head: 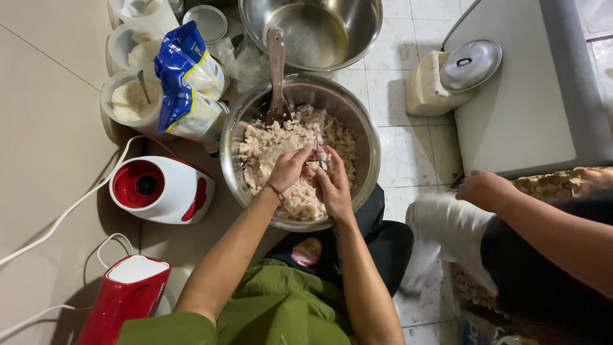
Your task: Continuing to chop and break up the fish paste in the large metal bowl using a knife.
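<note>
Floor tiles beneath steel bowl.

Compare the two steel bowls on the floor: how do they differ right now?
The near bowl is heaped with pale chopped pieces; the far bowl looks empty. A spoon stands in the near bowl, none in the far one. The left hand and right hand work over the near bowl only. Both are round, shiny steel.

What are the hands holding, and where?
Both hands, left hand and right hand, pinch a small piece of the chopped mix by its ends, over the bowl.
</note>
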